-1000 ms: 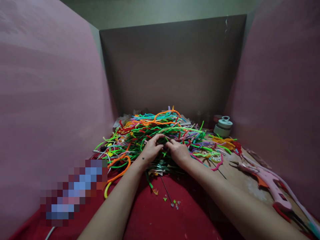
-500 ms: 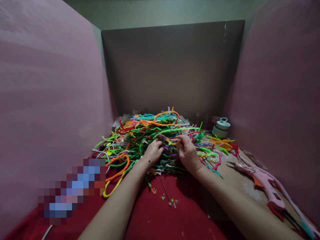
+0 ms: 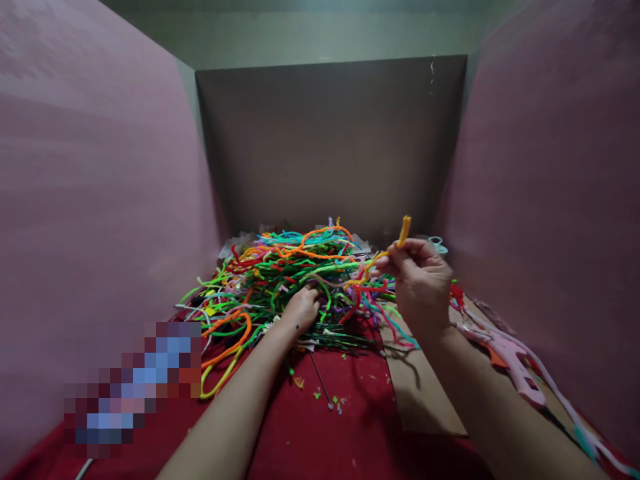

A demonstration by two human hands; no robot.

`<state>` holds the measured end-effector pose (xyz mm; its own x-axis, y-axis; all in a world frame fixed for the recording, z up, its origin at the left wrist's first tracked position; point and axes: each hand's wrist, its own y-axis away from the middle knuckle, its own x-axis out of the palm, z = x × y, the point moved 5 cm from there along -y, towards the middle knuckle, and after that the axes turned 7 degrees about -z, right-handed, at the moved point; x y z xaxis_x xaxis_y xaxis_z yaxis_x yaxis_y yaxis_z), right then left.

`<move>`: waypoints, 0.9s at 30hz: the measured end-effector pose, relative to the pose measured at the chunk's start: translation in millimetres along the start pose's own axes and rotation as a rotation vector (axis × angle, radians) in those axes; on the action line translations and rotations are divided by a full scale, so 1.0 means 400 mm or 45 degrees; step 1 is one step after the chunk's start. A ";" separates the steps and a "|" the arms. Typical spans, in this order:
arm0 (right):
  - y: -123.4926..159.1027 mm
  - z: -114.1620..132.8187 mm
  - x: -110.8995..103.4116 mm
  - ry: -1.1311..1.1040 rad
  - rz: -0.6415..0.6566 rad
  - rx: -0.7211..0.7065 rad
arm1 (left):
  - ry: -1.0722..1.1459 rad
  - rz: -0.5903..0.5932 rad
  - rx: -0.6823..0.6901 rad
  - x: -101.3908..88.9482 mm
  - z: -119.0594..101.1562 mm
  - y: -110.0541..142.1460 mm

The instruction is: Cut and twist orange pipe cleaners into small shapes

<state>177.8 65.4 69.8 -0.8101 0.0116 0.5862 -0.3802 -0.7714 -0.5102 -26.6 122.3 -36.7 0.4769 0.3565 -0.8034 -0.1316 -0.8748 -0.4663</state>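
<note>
The left hand (image 3: 301, 309) rests in the multicoloured pile (image 3: 277, 270) at twelve o'clock, its grip too hidden to tell; well apart, at one o'clock, the right hand (image 3: 424, 283) pinches a yellow-orange fuzzy stem (image 3: 405, 231), tip upward.

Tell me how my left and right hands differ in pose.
Your left hand is low against the heap of fuzzy stems, while your right hand is raised to its right.
The left's fingertips are mostly hidden, and what they grip is unclear; the right's fingers pinch a yellow stem.
Both hands are bare.
</note>
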 end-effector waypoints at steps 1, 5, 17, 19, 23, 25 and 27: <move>-0.005 0.030 0.007 -0.017 0.006 -0.062 | -0.014 0.002 0.005 0.002 -0.001 0.001; -0.039 0.149 0.011 -0.094 -0.060 -0.279 | -0.071 0.010 0.000 0.006 -0.001 0.004; 0.002 -0.029 -0.031 -0.150 -0.088 0.427 | -0.229 0.019 0.152 -0.096 -0.094 0.053; 0.033 -0.083 -0.045 -0.191 -0.093 0.563 | -0.279 -0.041 0.227 -0.131 -0.112 0.067; 0.056 -0.134 -0.066 -0.257 -0.100 0.690 | -0.210 -0.250 0.391 -0.172 -0.154 0.087; 0.060 -0.148 -0.071 -0.266 -0.113 0.744 | -0.155 -0.296 0.568 -0.169 -0.198 0.101; 0.066 -0.160 -0.072 -0.277 -0.126 0.799 | -0.110 -0.294 0.803 -0.157 -0.253 0.124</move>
<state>162.6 85.5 -0.8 -0.6515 0.0235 0.7583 -0.0630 -0.9977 -0.0233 25.0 23.2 28.3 0.4856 0.5594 -0.6718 -0.5292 -0.4235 -0.7352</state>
